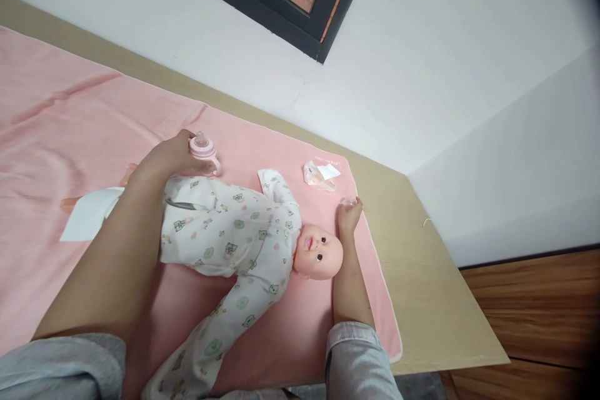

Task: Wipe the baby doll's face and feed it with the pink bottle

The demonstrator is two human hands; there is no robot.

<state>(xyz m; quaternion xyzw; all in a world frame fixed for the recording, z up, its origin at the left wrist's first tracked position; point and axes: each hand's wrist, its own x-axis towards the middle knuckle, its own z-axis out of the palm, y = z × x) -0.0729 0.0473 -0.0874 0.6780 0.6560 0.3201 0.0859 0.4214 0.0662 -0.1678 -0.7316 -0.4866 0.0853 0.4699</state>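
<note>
A baby doll point(262, 231) in a white printed sleepsuit lies on a pink blanket point(70, 125), its head towards the right. My left hand point(171, 159) is closed round a pink baby bottle point(205, 151) standing beyond the doll's body. My right hand point(349, 212) rests on the blanket just past the doll's head, fingers curled round a small clear thing I cannot make out.
A crumpled clear plastic wrapper point(321, 175) lies near the blanket's far right corner. A white folded cloth point(89, 215) sits left of my left forearm. The blanket covers a beige table point(431, 287) set against a white wall, with a dark-framed window point(281, 6) above.
</note>
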